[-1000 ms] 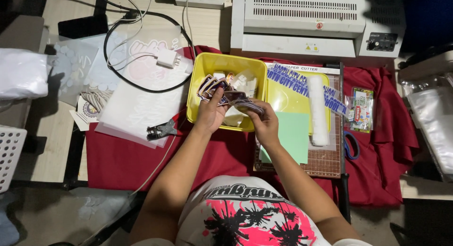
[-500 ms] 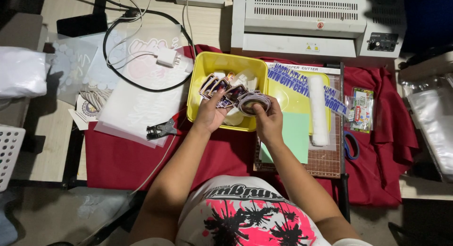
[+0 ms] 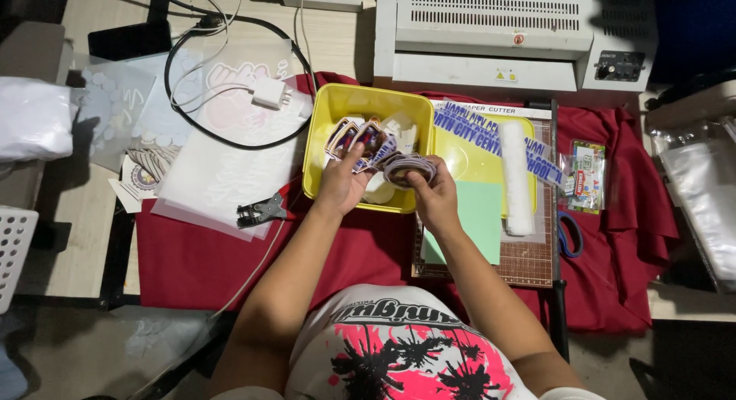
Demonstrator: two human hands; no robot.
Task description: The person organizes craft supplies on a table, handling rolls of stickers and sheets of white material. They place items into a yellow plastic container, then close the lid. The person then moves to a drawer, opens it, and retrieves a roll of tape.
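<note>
My left hand (image 3: 341,184) holds a fanned bunch of small printed cut-outs (image 3: 360,138) over the yellow tray (image 3: 322,116). My right hand (image 3: 434,194) grips another stack of the same cut-outs (image 3: 409,167) at the tray's right rim. More pale cut pieces (image 3: 399,128) lie inside the tray. Both hands are close together above the tray's front edge.
A white laminator (image 3: 498,36) stands behind. A paper cutter board (image 3: 529,262) carries a yellow lid, green sheet (image 3: 479,216) and white roll (image 3: 517,177). Blue scissors (image 3: 569,235), a small packet (image 3: 586,176), a hole punch (image 3: 261,212), clear sheets, a charger and cables lie around on the red cloth (image 3: 199,262).
Both hands have lifted slightly and moved apart over the tray. The cut-outs in my left hand are now fanned out, and my right hand holds a separate stack.
</note>
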